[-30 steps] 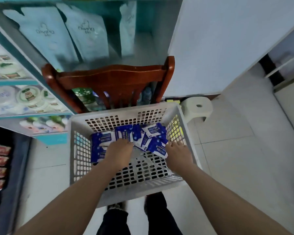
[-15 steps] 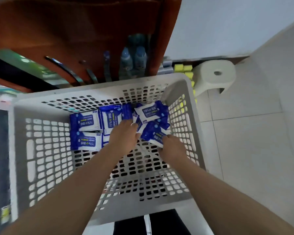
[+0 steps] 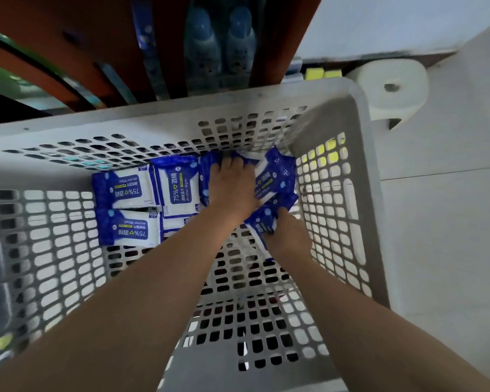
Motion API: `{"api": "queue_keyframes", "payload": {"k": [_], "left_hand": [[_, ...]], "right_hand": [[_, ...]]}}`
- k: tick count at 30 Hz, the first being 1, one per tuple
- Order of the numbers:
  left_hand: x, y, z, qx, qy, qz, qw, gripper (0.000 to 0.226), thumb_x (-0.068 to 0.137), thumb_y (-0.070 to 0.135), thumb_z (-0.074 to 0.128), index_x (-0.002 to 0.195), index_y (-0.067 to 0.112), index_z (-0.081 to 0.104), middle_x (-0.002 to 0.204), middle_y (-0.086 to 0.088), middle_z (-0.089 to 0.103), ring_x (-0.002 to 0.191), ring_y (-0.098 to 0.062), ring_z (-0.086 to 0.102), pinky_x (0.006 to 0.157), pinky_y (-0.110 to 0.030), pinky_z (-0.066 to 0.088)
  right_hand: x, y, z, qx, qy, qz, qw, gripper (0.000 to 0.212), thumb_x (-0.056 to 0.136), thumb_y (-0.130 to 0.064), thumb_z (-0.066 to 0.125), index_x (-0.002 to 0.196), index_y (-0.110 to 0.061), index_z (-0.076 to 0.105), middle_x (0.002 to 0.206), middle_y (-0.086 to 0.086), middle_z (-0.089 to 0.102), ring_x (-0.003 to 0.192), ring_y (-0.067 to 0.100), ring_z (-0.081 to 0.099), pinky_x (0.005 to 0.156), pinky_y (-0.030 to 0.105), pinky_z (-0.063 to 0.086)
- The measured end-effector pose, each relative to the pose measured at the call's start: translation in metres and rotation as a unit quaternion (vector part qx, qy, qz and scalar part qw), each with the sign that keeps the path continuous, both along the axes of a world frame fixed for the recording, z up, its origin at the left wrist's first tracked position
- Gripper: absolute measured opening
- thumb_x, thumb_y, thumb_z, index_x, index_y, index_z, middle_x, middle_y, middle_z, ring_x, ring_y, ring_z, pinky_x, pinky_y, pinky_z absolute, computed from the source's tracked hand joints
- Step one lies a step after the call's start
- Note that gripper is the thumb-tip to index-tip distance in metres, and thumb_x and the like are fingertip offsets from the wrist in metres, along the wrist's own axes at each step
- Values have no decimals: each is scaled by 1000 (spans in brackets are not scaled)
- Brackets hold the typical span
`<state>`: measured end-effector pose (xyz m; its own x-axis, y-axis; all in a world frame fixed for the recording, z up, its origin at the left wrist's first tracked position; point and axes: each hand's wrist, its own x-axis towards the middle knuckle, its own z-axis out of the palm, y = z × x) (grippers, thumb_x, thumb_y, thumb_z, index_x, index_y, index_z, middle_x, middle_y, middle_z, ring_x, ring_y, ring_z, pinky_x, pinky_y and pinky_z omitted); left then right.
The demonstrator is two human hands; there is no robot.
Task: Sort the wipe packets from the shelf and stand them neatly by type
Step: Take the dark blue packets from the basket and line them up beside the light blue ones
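Head cam, looking straight down into white perforated basket [image 3: 181,114]. All wipe pkts visible are the same blue/white type ("75%", "Alcohol Wipes" print), bunched on the basket floor at the far end, against the far wall.

Layout, L to R:
- far-left pkt [image 3: 125,189]: flat, label up, print upside-down to cam.
- near-left pkt [image 3: 128,229]: flat, just in front of it, edges touching, same orientation.
- mid pkt [image 3: 178,188]: flat, label rotated sideways, touching both left ones. Another pkt partly under its near edge, mostly hidden.
- edge-on pkt [image 3: 205,179]: looks stood on its side, only a narrow blue strip shows.
- tilted pkt [image 3: 275,176]: leaning in the far-right corner, against the R wall.

L hand [image 3: 229,188]: palm down over the stack between edge-on pkt and tilted pkt, fingertips hooked over the far edge of edge-on pkt, gripping it. What's under the palm is hidden.

R hand [image 3: 290,236]: fingers wrapped round held pkt [image 3: 260,224], lifted a bit off the floor, skewed, just near-side of tilted pkt.

Bkgd: brown wooden chair [image 3: 280,38] beyond basket, blue-capped bottles [image 3: 218,43] behind its legs, yellow sponges [image 3: 314,73], white stool [image 3: 391,89] on tiled floor [image 3: 436,250]. Far edge of frame blurry.
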<state>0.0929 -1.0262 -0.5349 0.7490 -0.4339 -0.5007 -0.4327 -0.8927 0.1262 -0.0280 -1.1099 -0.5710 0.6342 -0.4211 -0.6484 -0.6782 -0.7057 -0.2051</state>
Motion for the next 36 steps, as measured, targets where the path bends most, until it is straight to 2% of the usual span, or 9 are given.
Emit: {"api": "queue_keyframes", "payload": {"k": [4, 11, 16, 20, 21, 22, 25, 30, 36], "left_hand": [[-10, 21, 13, -165, 83, 169, 968, 30, 95, 34, 54, 110, 8, 49, 114, -12, 53, 107, -30, 50, 82, -38, 41], [-33, 74, 45, -207, 143, 302, 920, 21, 100, 22, 45, 119, 13, 47, 97, -3, 60, 87, -25, 54, 67, -27, 41], [-42, 93, 56, -322, 297, 453, 777, 44, 98, 47, 40, 129, 17, 46, 117, 4, 52, 104, -15, 53, 75, -28, 49], [-42, 110, 55, -280, 311, 352, 837, 41, 92, 27, 62, 128, 13, 47, 116, -8, 61, 105, -26, 60, 72, -26, 47], [-41, 114, 54, -244, 321, 322, 857, 42, 93, 24, 61, 129, 10, 45, 129, -25, 35, 110, -28, 57, 72, -25, 46], [-39, 119, 53, -217, 331, 296, 869, 42, 92, 22, 61, 129, 10, 45, 107, 15, 41, 111, -28, 57, 74, -27, 44], [-33, 132, 46, -180, 334, 226, 897, 30, 86, 21, 67, 111, 13, 53, 92, -3, 55, 89, -21, 54, 63, -25, 40], [-19, 156, 32, -247, 244, 329, 878, 22, 87, 36, 67, 101, 19, 64, 94, 5, 64, 85, -11, 60, 71, -27, 48], [18, 198, -9, -44, -20, 293, 955, 52, 88, 2, 54, 138, 14, 46, 145, -10, 42, 125, -31, 46, 97, -46, 46]], "right_hand": [[-5, 3, 21, 129, -56, -197, 970, 18, 87, -24, 64, 102, -16, 58, 96, 4, 65, 84, 21, 61, 68, 29, 44], [20, 7, 74, 425, -90, -498, 750, 13, 89, -9, 66, 99, -17, 64, 100, 4, 72, 87, 20, 67, 73, 35, 55], [32, 31, 81, 377, -53, -383, 842, 17, 85, -26, 72, 94, -14, 63, 97, 12, 71, 80, 23, 62, 73, 38, 51], [32, 38, 76, 121, -123, -103, 980, 79, 65, -48, 82, 126, -15, 43, 125, 7, 51, 114, 24, 50, 94, 42, 47], [33, 39, 77, 63, -129, 9, 990, 96, 66, -50, 81, 141, -18, 30, 143, 11, 36, 132, 27, 35, 107, 43, 38], [34, 42, 79, 18, -134, 134, 982, 104, 70, -51, 77, 150, -21, 18, 156, 10, 17, 143, 28, 17, 115, 44, 23], [48, 53, 85, -2, -159, 399, 903, 85, 79, -49, 68, 150, -26, 27, 159, 3, 19, 148, 23, 6, 115, 45, -10], [67, 66, 76, 57, -12, 360, 931, 45, 89, -46, 57, 124, -18, 52, 124, 3, 51, 116, 25, 52, 98, 38, 41], [64, 66, 61, 85, 13, 262, 961, 37, 95, -40, 53, 122, -15, 50, 120, 6, 56, 109, 26, 55, 82, 35, 44]]}}
